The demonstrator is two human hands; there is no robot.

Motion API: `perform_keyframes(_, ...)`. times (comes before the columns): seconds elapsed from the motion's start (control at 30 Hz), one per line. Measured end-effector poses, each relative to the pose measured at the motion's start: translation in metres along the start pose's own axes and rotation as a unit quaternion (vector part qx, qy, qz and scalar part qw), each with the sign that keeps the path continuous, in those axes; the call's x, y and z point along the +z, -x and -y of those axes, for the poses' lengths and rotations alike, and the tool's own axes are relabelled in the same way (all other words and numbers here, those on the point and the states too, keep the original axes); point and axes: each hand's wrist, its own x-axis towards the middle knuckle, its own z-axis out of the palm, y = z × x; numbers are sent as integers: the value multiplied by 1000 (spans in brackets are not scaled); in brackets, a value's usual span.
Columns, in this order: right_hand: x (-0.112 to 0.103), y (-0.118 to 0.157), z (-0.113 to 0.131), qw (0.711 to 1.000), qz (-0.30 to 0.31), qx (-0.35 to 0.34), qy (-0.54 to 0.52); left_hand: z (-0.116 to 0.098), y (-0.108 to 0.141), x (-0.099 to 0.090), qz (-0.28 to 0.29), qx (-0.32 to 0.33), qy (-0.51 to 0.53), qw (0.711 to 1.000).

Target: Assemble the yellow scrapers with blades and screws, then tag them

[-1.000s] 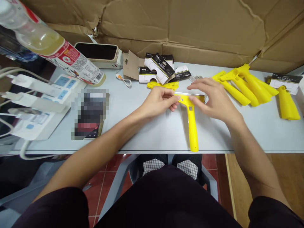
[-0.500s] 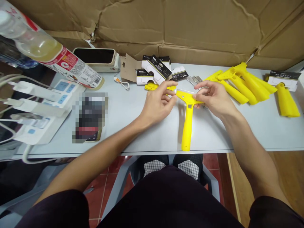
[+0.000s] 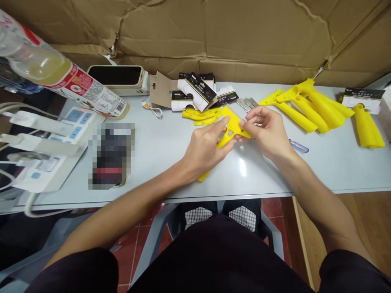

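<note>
Yellow plastic makes up the T-shaped scraper-like tool with a hollow-looking neck, held above the near middle of the pale grey table, its handle slanting to the near left. The bare left hand has its fingers closed around the handle, the index finger reaching along the head. The bare right hand pinches the right end of the head between thumb and bent fingers.

Just beyond the tool lie flat yellow plastic pieces, with black-and-white printed cards behind them and thin silver metal strips to their right. A pile of yellow plastic handles rests at the far right. A slim, translucent purplish object lies just right of the right wrist, partly hidden by it.
</note>
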Motion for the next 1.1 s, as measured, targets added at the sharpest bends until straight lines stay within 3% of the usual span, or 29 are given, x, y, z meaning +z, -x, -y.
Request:
perform_keyframes(0.2, 2, 3, 3, 999, 5, 8, 41, 1, -2, -1, 23, 16, -4, 1000)
perform_keyframes(0.37, 1, 1, 7, 996, 3, -14, 87, -2, -6, -1, 26, -82, 118, 989)
perform_keyframes(0.57, 2, 3, 14, 998, 40, 3, 39, -11, -12, -2, 95, -214, 343, 910)
perform_keyframes(0.97, -5, 3, 21, 997, 72, 0, 17, -6, -18, -1, 140, -288, 527, 787)
perform_keyframes(1.1, -23, 4, 34, 998, 52, -36, -2, -4, -17, -1, 150, -291, 557, 763)
